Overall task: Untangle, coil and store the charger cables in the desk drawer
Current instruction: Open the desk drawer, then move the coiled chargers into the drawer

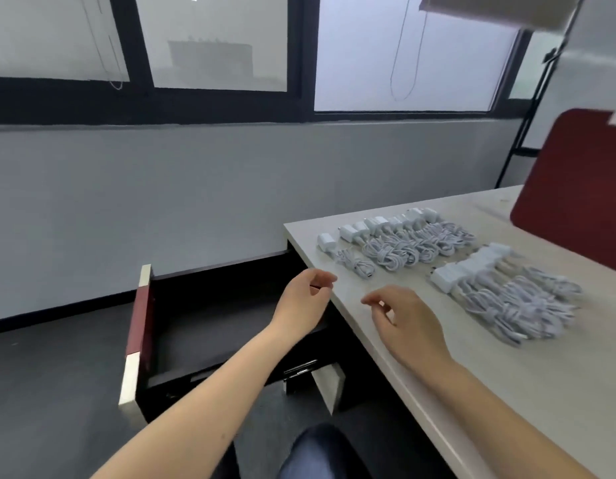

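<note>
Two rows of white chargers with coiled cables lie on the pale desk (pixel 507 375): a far row (pixel 399 243) and a nearer row (pixel 507 292). One small coiled cable with its plug (pixel 351 262) lies at the far row's left end. The desk drawer (pixel 209 326) stands pulled out to the left of the desk, dark inside, with nothing visible in it. My left hand (pixel 304 302) hovers over the drawer's right side at the desk edge, fingers loosely curled, holding nothing. My right hand (pixel 403 323) hovers over the desk near its edge, fingers relaxed, also holding nothing.
A dark red chair back (pixel 576 188) stands at the right behind the desk. A grey wall and windows run across the back. The drawer's red and pale front panel (pixel 137 340) juts out to the left. My knee (pixel 320 451) is below.
</note>
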Demonstrator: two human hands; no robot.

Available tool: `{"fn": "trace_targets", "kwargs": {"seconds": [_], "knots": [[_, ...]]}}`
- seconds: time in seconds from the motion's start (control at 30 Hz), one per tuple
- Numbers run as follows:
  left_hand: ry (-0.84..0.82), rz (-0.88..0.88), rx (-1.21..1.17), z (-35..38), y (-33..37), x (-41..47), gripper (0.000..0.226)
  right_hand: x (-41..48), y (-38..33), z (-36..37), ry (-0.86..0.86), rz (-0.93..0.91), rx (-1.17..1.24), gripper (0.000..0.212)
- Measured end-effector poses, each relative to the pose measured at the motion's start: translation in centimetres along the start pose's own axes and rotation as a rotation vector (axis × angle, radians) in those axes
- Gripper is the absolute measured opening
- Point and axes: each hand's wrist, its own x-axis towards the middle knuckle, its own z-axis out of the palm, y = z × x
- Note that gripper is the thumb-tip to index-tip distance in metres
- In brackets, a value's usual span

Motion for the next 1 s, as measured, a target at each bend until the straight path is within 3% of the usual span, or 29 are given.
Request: {"fn": "trace_targets", "kwargs": {"seconds": [0.33, 0.47, 0.57, 0.67, 0.77, 0.9, 1.0], "knots": [[-0.237, 0.113, 0.170, 12.2, 4.0, 0.2, 0.025, -2.6, 8.3, -5.9, 0.368, 0.132, -0.364, 0.028], [-0.182, 0.209, 0.388, 13.7, 4.3, 0.1, 0.026, -2.9, 10.3, -6.0, 0.281, 0.238, -0.594, 0.045], [-0.173, 0.224, 0.400, 13.7, 4.0, 0.0, 0.027, -2.7, 10.6, -6.0, 0.182, 0.298, -0.695, 0.059], [-0.164, 0.211, 0.365, 13.6, 3.8, -0.3, 0.026, -2.5, 9.9, -6.2, 0.122, 0.321, -0.747, 0.051], [-0.153, 0.216, 0.363, 13.6, 3.7, -0.3, 0.024, -2.7, 9.7, -6.5, 0.145, 0.263, -0.708, 0.036], [-0.127, 0.229, 0.373, 13.5, 3.8, -0.5, 0.024, -3.2, 8.9, -7.3, 0.125, 0.310, -0.452, 0.041], [-0.017, 0.224, 0.486, 13.4, 3.9, -0.7, 0.028, -3.5, 7.9, -7.5, 0.144, 0.291, -0.360, 0.043]]}}
